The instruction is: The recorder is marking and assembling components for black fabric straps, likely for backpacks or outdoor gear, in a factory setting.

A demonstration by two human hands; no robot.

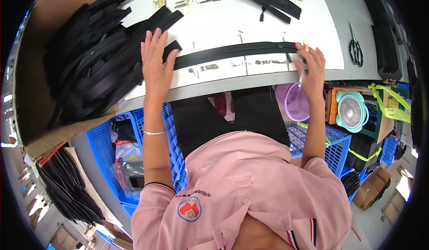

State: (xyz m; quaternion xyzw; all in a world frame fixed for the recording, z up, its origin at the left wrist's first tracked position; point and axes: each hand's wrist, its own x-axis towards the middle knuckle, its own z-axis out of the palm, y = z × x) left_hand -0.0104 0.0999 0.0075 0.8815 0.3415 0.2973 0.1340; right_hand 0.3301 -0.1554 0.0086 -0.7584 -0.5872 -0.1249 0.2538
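Note:
A long black zipper (232, 51) lies lengthwise across the white board (214, 29), near the table's front edge. My left hand (156, 67) rests flat at its left end, fingers stretched out, beside the heap of zippers. At the other end my right hand (313, 67) is curled, its thumb and forefinger by the zipper's end. A slim pale stick-like object (301, 77) shows under the right palm; its kind I cannot make out. A small black pull (288, 58) hangs from the zipper near the right fingers.
A cardboard box (33, 111) holds a heap of black zippers (94, 71) at the left. More zippers (268, 4) lie across the board's far side. Black-handled scissors (355, 51) are at the right. Below the table stand a purple basket (296, 105) and a turquoise fan (351, 111).

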